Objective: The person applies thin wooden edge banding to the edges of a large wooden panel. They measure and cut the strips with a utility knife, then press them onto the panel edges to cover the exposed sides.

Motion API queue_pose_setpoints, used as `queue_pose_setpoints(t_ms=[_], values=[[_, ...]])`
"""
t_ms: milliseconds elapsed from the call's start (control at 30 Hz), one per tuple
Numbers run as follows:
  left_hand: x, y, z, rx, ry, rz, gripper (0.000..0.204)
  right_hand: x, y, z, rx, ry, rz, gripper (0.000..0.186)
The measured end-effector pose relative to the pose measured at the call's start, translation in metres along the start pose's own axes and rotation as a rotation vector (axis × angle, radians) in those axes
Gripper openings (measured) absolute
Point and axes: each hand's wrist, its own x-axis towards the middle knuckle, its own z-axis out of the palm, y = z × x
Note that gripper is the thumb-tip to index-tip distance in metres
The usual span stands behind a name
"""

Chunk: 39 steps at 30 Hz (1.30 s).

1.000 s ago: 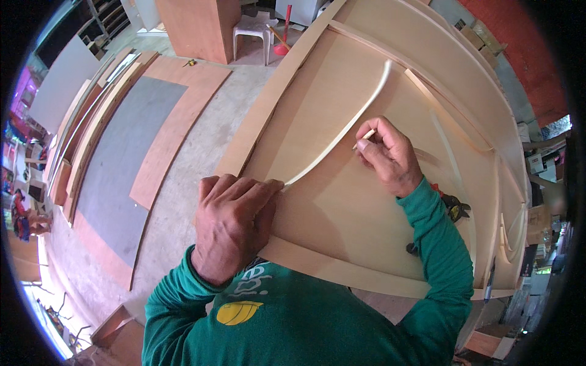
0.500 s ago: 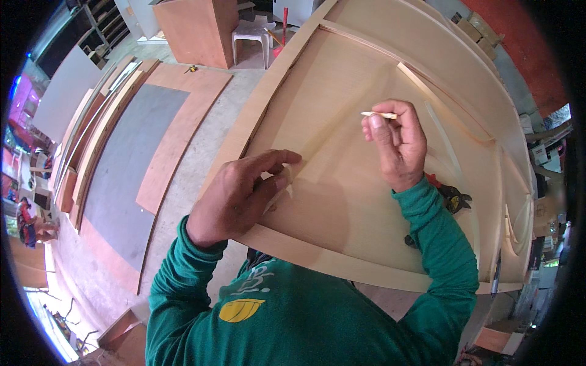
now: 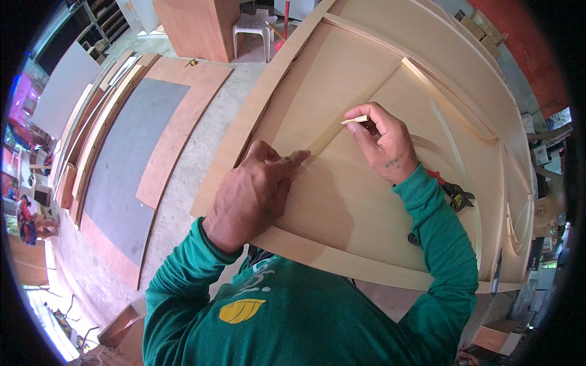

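A thin pale wood strip [image 3: 366, 94] runs diagonally across the plywood panel [image 3: 323, 207] inside a framed, curved wooden piece. My left hand [image 3: 253, 192] is closed at the strip's near end, its index finger stretched along it and the other fingers curled; the thumb is partly hidden. In my right hand [image 3: 384, 143] a short pale pencil stub [image 3: 356, 121] is pinched between thumb and fingers. Its pointed tip faces left, close by the strip's edge. Under my right wrist lie pliers [image 3: 458, 196] with dark jaws and red on the handle, partly covered by the sleeve.
Curved wood ribs [image 3: 448, 97] and a loose pale strip [image 3: 448, 137] lie along the frame's right side. A pen [image 3: 497, 271] rests at the near right edge. Plywood sheets [image 3: 177, 140] and stacked boards [image 3: 110, 122] are on the floor at left. A white stool [image 3: 253, 27] stands beyond.
The strip, blurred before, now lies sharp across the panel. My right hand has moved left and slightly down with the pencil stub, while my left index finger has straightened onto the strip.
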Motion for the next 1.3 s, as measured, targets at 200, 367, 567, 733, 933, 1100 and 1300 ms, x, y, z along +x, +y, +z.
queue_pose_setpoints(t_ms=[200,367,567,733,933,1100,1300], values=[[0.0000,0.0013,0.0005,0.058,-0.012,0.024,0.038,0.0025,-0.0015,0.0006,-0.078,-0.031,-0.119,0.015],[-0.0001,0.0021,-0.0009,0.072,-0.036,0.031,0.038,0.0033,-0.0055,0.0014,-0.088,-0.111,-0.120,0.015],[0.0001,0.0018,-0.0029,0.068,-0.075,-0.007,0.041,0.0054,-0.0049,0.0025,-0.095,-0.122,-0.059,0.016],[0.0018,0.0043,-0.0064,0.070,-0.108,-0.048,0.039,0.0070,-0.0086,0.0012,-0.087,-0.153,0.007,0.016],[-0.0009,-0.0002,-0.0029,0.063,-0.035,0.007,0.041,0.0085,-0.0071,0.0033,-0.101,-0.138,-0.021,0.016],[-0.0007,0.0006,-0.0011,0.056,-0.031,0.004,0.039,0.0078,-0.0061,0.0044,-0.131,-0.127,-0.042,0.015],[0.0002,0.0025,-0.0026,0.031,-0.023,-0.008,0.036,0.0082,-0.0051,0.0068,-0.155,-0.109,-0.038,0.015]])
